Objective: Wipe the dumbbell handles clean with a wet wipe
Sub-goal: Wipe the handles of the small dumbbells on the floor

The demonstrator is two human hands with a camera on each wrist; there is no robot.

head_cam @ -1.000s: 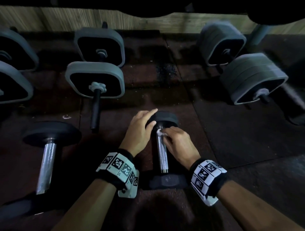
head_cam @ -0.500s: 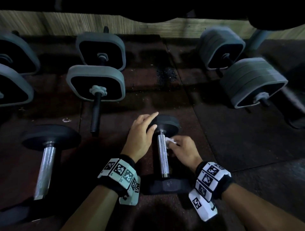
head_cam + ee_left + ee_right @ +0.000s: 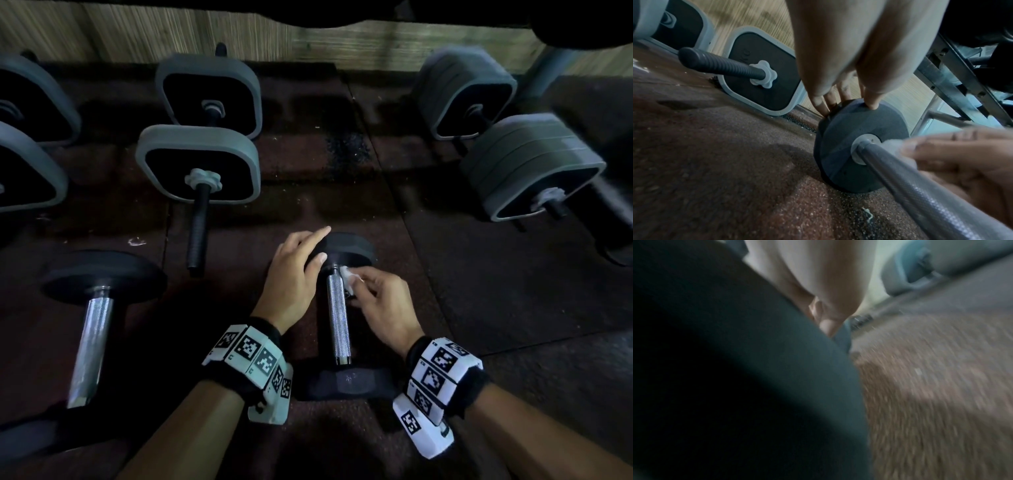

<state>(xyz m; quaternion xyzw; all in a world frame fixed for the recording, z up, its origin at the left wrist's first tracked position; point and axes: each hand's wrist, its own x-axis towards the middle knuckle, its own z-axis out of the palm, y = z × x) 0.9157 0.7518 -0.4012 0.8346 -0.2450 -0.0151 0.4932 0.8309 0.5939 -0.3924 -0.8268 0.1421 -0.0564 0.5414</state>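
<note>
Both hands work on one small dumbbell [image 3: 337,318] lying on the floor [image 3: 479,281]. Left hand [image 3: 294,277] rests with straight fingers on its far weight, while right hand [image 3: 380,301] pinches a white wet wipe [image 3: 347,275] against the far end of the metal handle [image 3: 920,194].

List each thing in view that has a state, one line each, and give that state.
Left hand: fingers rest on the dumbbell's far head.
Right hand: pinches the wipe.
Wipe: pressed against the handle's far end.
Dumbbell: lying on the floor, steadied.
Second dumbbell: lying on the floor, untouched.
</note>
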